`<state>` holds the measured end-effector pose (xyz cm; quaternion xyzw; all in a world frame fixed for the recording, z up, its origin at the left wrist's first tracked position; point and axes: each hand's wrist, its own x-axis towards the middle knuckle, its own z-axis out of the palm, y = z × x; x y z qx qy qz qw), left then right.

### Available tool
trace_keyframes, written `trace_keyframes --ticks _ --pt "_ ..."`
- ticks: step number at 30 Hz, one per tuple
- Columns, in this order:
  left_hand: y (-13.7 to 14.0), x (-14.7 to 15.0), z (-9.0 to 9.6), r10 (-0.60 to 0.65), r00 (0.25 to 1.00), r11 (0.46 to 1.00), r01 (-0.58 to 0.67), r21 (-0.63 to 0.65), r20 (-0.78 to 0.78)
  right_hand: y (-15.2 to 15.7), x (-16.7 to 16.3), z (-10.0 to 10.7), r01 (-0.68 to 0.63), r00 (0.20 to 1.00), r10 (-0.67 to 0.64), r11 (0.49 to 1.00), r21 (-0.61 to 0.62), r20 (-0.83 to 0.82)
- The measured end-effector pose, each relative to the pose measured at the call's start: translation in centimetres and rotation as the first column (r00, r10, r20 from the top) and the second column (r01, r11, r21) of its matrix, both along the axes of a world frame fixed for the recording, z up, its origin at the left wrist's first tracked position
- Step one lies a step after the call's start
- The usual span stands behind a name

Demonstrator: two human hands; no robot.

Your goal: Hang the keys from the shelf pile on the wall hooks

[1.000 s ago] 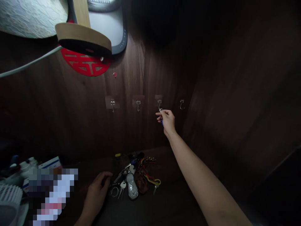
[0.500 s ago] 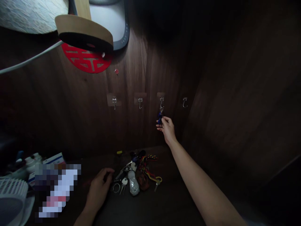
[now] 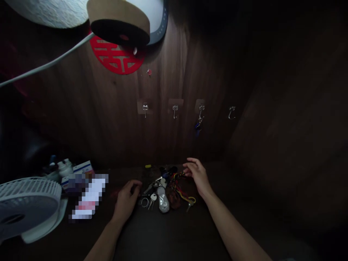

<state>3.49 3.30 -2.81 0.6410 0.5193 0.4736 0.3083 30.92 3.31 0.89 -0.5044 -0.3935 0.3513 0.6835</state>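
A blue keychain (image 3: 197, 126) hangs from the third wall hook (image 3: 201, 108), with neither hand on it. Below it, my right hand (image 3: 199, 176) hovers at the right side of a pile of keys, fingers apart and holding nothing. Nearest to those fingers is a red, yellow and black braided cord (image 3: 178, 190) with a key on its yellow loop. My left hand (image 3: 127, 199) rests on the dark tabletop left of the pile, loosely curved and open. Between the hands lie a silver fob (image 3: 163, 201), small silver keys (image 3: 153, 198), a metal ring (image 3: 144, 202) and a brown leather piece (image 3: 174, 199).
Three more hooks line the wooden wall: left hook (image 3: 145, 108), second hook (image 3: 175, 108) and far right hook (image 3: 231, 111). A white fan (image 3: 29, 206), boxes (image 3: 83, 168) and bottles (image 3: 65, 167) stand at left. A lamp base (image 3: 118, 21) and white cable (image 3: 51, 62) hang overhead.
My right hand has let go of the blue keychain, now hanging on the hook, and has come down to the key pile. My left hand stays beside the pile. The view has shifted.
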Motion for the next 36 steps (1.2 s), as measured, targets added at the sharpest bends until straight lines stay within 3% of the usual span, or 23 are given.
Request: trace_keyframes --ticks 4,7,9,12,14,16,19,23,28,36 --pt "-0.1 -0.1 0.2 0.096 0.986 0.995 -0.093 -0.029 0.135 -1.3 -2.3 -1.8 -0.086 0.981 0.085 0.996 -0.003 0.176" --pt "-0.1 -0.3 0.4 0.175 0.952 0.985 -0.171 -0.04 0.252 -2.3 -3.8 -3.0 -0.121 0.914 0.097 0.992 0.035 0.395" --pt "0.1 -0.6 0.6 0.222 0.922 0.975 -0.221 -0.04 0.318 -3.1 -4.8 -3.4 -0.168 0.803 0.091 0.983 0.076 0.588" --pt "0.4 -1.4 0.8 0.297 0.876 0.952 -0.305 -0.041 0.38 -4.1 -6.2 -3.3 -0.334 0.537 0.075 0.933 0.131 0.84" --pt "0.5 -2.1 0.9 0.348 0.85 0.932 -0.361 -0.042 0.396 -4.7 -6.9 -3.0 -0.443 0.376 0.065 0.889 0.118 0.925" --pt "0.6 -2.8 0.8 0.386 0.837 0.915 -0.401 -0.043 0.388 -5.1 -7.3 -2.8 -0.506 0.268 0.06 0.858 0.088 0.961" --pt "0.7 -3.6 0.7 0.384 0.868 0.919 -0.392 -0.041 0.316 -5.2 -7.5 -2.9 -0.543 0.178 0.053 0.838 0.054 0.983" --pt "0.9 -4.1 0.8 0.312 0.938 0.949 -0.314 -0.012 0.148 -4.8 -7.4 -3.5 -0.516 0.154 0.054 0.856 0.034 0.987" --pt "0.8 -4.7 0.9 0.239 0.97 0.971 -0.238 0.029 -0.05 -4.4 -7.0 -3.7 -0.452 0.176 0.055 0.892 0.031 0.983" --pt "0.7 -5.4 0.3 0.026 0.922 0.999 -0.008 0.048 -0.386 -2.9 -4.8 -4.6 -0.245 0.197 -0.067 0.963 0.115 0.978"
